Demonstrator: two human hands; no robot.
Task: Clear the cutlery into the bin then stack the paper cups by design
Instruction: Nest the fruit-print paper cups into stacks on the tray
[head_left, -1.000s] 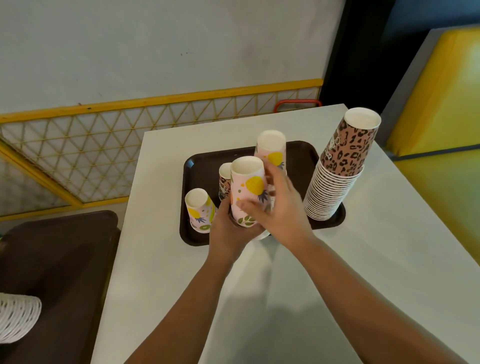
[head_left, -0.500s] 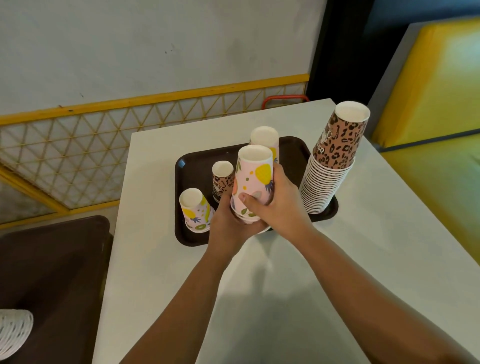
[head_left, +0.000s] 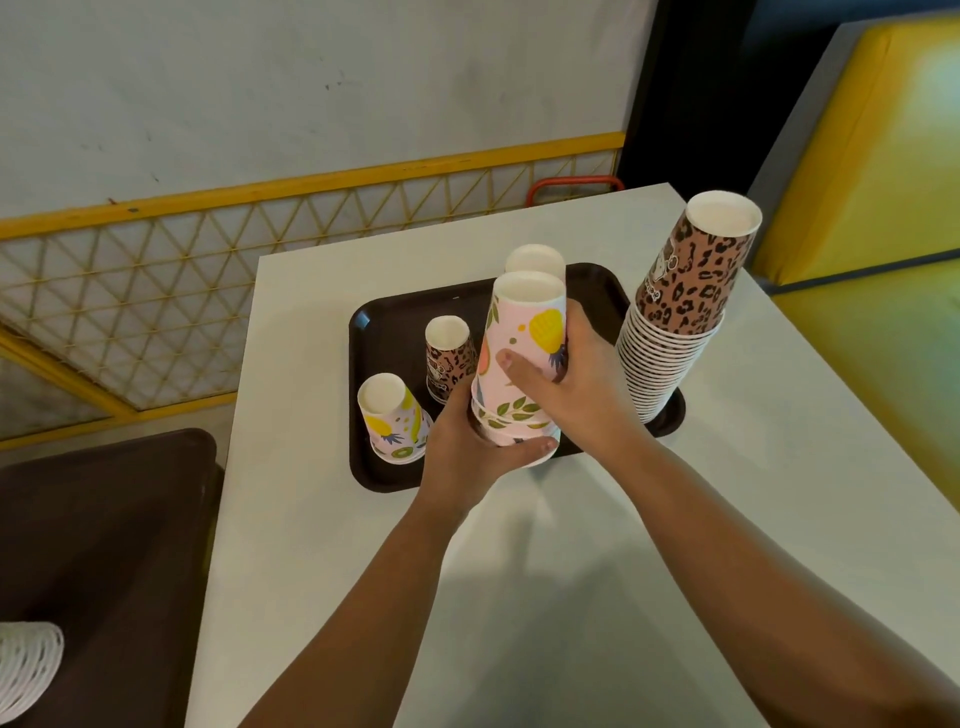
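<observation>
A dark brown tray (head_left: 387, 325) lies on the white table (head_left: 597, 545). Over its front edge both my hands hold a small stack of upside-down pink fruit-print cups (head_left: 522, 338). My left hand (head_left: 470, 449) grips the stack's lower rims from the left. My right hand (head_left: 576, 384) wraps the top cup, thumb across its front. Behind the stack another upside-down cup (head_left: 535, 257) shows only its white bottom. One fruit-print cup (head_left: 392, 418) stands upside down at the tray's front left, a leopard-print cup (head_left: 449, 358) behind it. A tall leaning stack of leopard-print cups (head_left: 680, 306) fills the tray's right end.
A dark brown surface (head_left: 104, 545) sits lower at the left, with a white woven basket (head_left: 26, 660) at its near edge. A yellow lattice railing (head_left: 208, 270) runs behind the table. A yellow padded bench (head_left: 872, 182) stands to the right.
The top fruit-print cup has slid down onto the stack in my left hand. My right hand has closed round it and my left hand now grips the rims lower down.
</observation>
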